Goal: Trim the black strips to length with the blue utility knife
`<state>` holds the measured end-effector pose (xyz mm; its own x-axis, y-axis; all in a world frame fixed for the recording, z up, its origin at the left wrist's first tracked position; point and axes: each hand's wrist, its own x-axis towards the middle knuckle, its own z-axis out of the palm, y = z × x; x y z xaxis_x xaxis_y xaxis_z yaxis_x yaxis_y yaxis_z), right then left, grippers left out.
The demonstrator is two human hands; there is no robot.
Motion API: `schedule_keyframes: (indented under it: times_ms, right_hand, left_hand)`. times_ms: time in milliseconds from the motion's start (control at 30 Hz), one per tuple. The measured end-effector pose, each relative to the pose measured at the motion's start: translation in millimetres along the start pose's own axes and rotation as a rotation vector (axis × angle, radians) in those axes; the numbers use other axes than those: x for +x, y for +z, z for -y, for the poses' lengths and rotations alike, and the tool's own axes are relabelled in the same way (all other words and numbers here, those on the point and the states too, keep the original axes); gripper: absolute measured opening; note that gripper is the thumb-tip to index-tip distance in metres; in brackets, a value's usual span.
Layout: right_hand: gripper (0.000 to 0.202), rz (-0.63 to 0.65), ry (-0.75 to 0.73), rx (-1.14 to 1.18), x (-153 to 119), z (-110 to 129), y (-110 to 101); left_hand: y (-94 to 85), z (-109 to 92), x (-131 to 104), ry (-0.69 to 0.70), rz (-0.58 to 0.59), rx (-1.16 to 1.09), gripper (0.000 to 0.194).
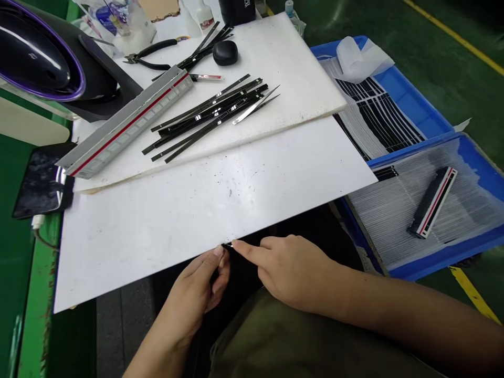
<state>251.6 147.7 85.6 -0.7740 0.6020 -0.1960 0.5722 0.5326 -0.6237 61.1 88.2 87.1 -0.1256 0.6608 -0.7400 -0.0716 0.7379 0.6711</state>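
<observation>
At the front edge of the white board [220,199], my left hand [200,278] is closed, thumb and fingertips pinching a small piece of a thin black strip [226,245]. My right hand [291,268] reaches in from the right, its index fingertip at the strip's other side. Its remaining fingers are curled and its thumb is hidden, so whatever they grip does not show. Beyond my hands, a pile of black strips [212,113] lies on the white foam sheet [299,79], with pointed tweezers [254,107] on the pile's right side.
A long grey box with a red line [129,123] lies left of the pile. Further back are cutting pliers [151,54] and a black case [225,53]. A phone [43,178] sits at the left. Blue trays [425,113] stand at the right, one bearing a short striped box [432,203].
</observation>
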Motion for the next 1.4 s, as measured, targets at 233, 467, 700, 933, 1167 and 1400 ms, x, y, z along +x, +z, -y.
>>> schedule_keyframes:
  times_ms: [233,467,700,933,1167,1400]
  right_hand:
    - [0.058,-0.027,-0.047,0.025,2.8,-1.1,-2.0]
    - [0.056,-0.012,-0.095,0.031,5.7,-5.6,-6.8]
    - [0.057,-0.006,-0.089,-0.020,4.1,-6.8,-2.5]
    - [0.057,0.030,-0.076,0.071,8.5,-6.7,-8.4]
    - [0.058,0.033,-0.065,0.065,9.4,-5.2,-11.5]
    - [0.058,0.084,-0.042,0.092,9.6,-5.6,-9.0]
  left_hand:
    - [-0.4,1.0,0.3,0.004,-0.007,0.006,0.043]
    - [-2.2,0.7,0.3,-0.027,-0.010,0.019,0.046]
    - [-1.0,-1.6,-0.7,-0.062,-0.036,0.006,0.046]
    - [-1.8,-0.9,0.6,-0.053,-0.020,0.015,0.047]
    - [-3.4,0.9,1.1,-0.049,0.000,-0.010,0.047]
    - [-3.7,0.9,1.8,-0.055,0.006,-0.025,0.044]
